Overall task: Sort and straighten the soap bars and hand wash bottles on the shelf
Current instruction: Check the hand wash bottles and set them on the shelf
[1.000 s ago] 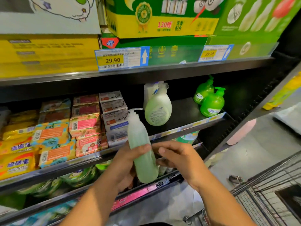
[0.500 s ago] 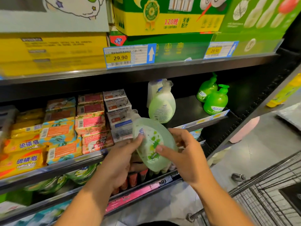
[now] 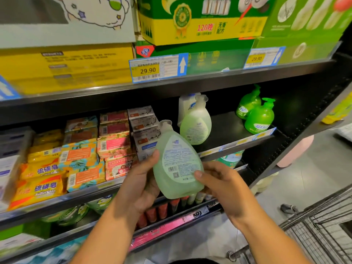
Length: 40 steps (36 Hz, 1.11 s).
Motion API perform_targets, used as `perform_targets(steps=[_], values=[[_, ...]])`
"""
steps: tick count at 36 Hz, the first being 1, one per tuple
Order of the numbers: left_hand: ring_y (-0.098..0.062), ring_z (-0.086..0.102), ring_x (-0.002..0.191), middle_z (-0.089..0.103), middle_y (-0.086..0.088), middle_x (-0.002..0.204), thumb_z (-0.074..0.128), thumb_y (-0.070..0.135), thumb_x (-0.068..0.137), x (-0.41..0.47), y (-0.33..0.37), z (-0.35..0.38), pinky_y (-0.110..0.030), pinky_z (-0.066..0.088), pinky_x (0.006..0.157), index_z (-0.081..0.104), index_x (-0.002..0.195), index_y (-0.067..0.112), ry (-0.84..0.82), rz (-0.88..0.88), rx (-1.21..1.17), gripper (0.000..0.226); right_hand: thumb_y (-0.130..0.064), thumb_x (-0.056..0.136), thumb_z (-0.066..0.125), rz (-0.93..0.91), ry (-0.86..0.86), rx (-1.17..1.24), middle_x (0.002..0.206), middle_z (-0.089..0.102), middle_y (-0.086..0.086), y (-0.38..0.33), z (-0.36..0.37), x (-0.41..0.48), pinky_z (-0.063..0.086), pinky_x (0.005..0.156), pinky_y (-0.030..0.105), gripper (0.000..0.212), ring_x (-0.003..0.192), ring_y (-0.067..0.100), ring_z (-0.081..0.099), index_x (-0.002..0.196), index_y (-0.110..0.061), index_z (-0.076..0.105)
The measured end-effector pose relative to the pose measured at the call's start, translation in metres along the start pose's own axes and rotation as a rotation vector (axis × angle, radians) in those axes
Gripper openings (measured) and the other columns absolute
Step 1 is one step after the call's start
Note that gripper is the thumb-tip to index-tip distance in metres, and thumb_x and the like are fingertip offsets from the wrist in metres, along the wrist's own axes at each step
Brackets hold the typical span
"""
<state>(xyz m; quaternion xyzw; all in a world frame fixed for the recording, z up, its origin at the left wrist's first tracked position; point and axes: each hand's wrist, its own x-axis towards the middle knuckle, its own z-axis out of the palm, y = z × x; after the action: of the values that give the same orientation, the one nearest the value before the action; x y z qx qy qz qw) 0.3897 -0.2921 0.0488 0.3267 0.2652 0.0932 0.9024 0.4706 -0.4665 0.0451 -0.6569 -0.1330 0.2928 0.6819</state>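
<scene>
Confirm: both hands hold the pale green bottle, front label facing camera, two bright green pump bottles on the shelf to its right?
Label is wrong: the head view shows the back label, with barcode, facing camera. The rest stands: left hand and right hand hold the pale green bottle, two bright green pump bottles on the shelf to its right.

I see up top: yellow carton [image 3: 66, 67], green-yellow carton [image 3: 202, 21] w/ 29.90 price tag [image 3: 158, 68] below | btm rt: wire cart [image 3: 323, 242] on grey floor [image 3: 314, 168] | pink obj. [image 3: 295, 151] farther back on floor
</scene>
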Motion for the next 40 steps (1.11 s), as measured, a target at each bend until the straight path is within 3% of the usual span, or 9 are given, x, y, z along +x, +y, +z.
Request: perform_targets(steps=[5, 10, 15, 17, 21, 26, 31, 37, 40], values=[[-0.025, 0.075, 0.084, 0.074, -0.017, 0.107, 0.062, 0.019, 0.088, 0.006, 0.001, -0.004, -0.033, 0.061, 0.060, 0.075, 0.103, 0.005, 0.000, 0.026, 0.200, 0.024, -0.005, 0.074, 0.085, -0.220, 0.125, -0.125, 0.091, 0.074, -0.004, -0.002, 0.012, -0.006, 0.051, 0.060, 0.019, 0.039, 0.073, 0.007, 0.068, 0.105, -0.014, 0.065], [-0.031, 0.071, 0.091, 0.072, -0.016, 0.105, 0.090, 0.050, 0.058, 0.000, -0.004, 0.005, -0.045, 0.061, 0.076, 0.068, 0.118, 0.010, -0.095, -0.120, 0.222, 0.075, -0.033, 0.082, 0.077, -0.501, 0.009, -0.609, 0.103, 0.063, -0.019, 0.012, 0.023, -0.009, 0.046, 0.081, 0.011, 0.028, 0.099, 0.004, 0.062, 0.109, -0.035, 0.073], [-0.037, 0.071, 0.096, 0.069, -0.026, 0.115, 0.078, 0.023, 0.074, -0.003, -0.012, -0.005, -0.047, 0.061, 0.077, 0.070, 0.115, 0.001, -0.169, -0.178, 0.006, 0.048, -0.030, 0.087, 0.074, -0.381, -0.015, -0.452, 0.092, 0.073, -0.018, -0.007, 0.010, -0.008, 0.050, 0.072, 0.015, 0.009, 0.083, 0.003, 0.067, 0.095, -0.032, 0.078], [-0.039, 0.070, 0.103, 0.067, -0.027, 0.120, 0.091, 0.021, 0.060, -0.004, -0.015, -0.009, -0.048, 0.060, 0.078, 0.075, 0.110, 0.000, -0.244, -0.157, -0.089, 0.057, -0.024, 0.088, 0.074, -0.281, 0.041, -0.399, 0.085, 0.073, -0.014, -0.013, 0.002, -0.006, 0.050, 0.066, 0.017, 0.009, 0.072, 0.002, 0.064, 0.095, -0.030, 0.074], [-0.037, 0.067, 0.112, 0.066, -0.024, 0.124, 0.099, 0.033, 0.050, -0.004, -0.011, -0.017, -0.048, 0.059, 0.084, 0.077, 0.110, 0.007, -0.324, -0.051, -0.052, 0.068, -0.040, 0.082, 0.076, -0.104, 0.016, -0.493, 0.094, 0.073, -0.013, -0.014, -0.005, 0.001, 0.049, 0.071, 0.011, 0.033, 0.086, 0.000, 0.067, 0.111, -0.027, 0.068], [-0.053, 0.055, 0.121, 0.054, -0.037, 0.132, 0.095, 0.037, 0.060, -0.003, -0.007, -0.023, -0.068, 0.043, 0.100, 0.062, 0.127, -0.003, -0.320, 0.101, 0.131, 0.085, -0.024, 0.080, 0.073, 0.007, -0.173, -0.014, 0.102, 0.077, 0.002, -0.013, 0.003, 0.004, 0.054, 0.066, 0.017, 0.042, 0.088, 0.013, 0.074, 0.119, -0.010, 0.065], [-0.041, 0.072, 0.095, 0.072, -0.025, 0.107, 0.096, 0.038, 0.055, -0.008, 0.004, -0.029, -0.043, 0.061, 0.070, 0.077, 0.109, 0.008, -0.347, 0.312, 0.474, 0.065, -0.010, 0.074, 0.080, -0.124, -0.216, -0.052, 0.109, 0.076, 0.003, -0.009, 0.001, 0.002, 0.058, 0.076, 0.024, 0.051, 0.100, 0.017, 0.073, 0.121, -0.015, 0.062], [-0.010, 0.066, 0.116, 0.071, 0.011, 0.120, 0.093, 0.027, 0.058, -0.009, 0.025, -0.032, -0.028, 0.052, 0.099, 0.070, 0.119, 0.035, -0.341, 0.679, 1.028, 0.066, -0.012, 0.059, 0.094, -0.464, -0.067, -0.354, 0.113, 0.069, -0.011, -0.005, -0.013, 0.006, 0.050, 0.088, 0.015, 0.068, 0.107, 0.005, 0.066, 0.110, -0.049, 0.070], [-0.009, 0.062, 0.121, 0.069, 0.013, 0.124, 0.091, 0.013, 0.062, -0.007, 0.023, -0.031, -0.028, 0.047, 0.106, 0.066, 0.125, 0.032, -0.360, 0.774, 1.110, 0.070, -0.009, 0.063, 0.094, -0.587, -0.006, -0.521, 0.119, 0.065, -0.010, 0.000, -0.020, 0.011, 0.051, 0.095, 0.027, 0.068, 0.115, 0.016, 0.063, 0.118, -0.041, 0.068]])
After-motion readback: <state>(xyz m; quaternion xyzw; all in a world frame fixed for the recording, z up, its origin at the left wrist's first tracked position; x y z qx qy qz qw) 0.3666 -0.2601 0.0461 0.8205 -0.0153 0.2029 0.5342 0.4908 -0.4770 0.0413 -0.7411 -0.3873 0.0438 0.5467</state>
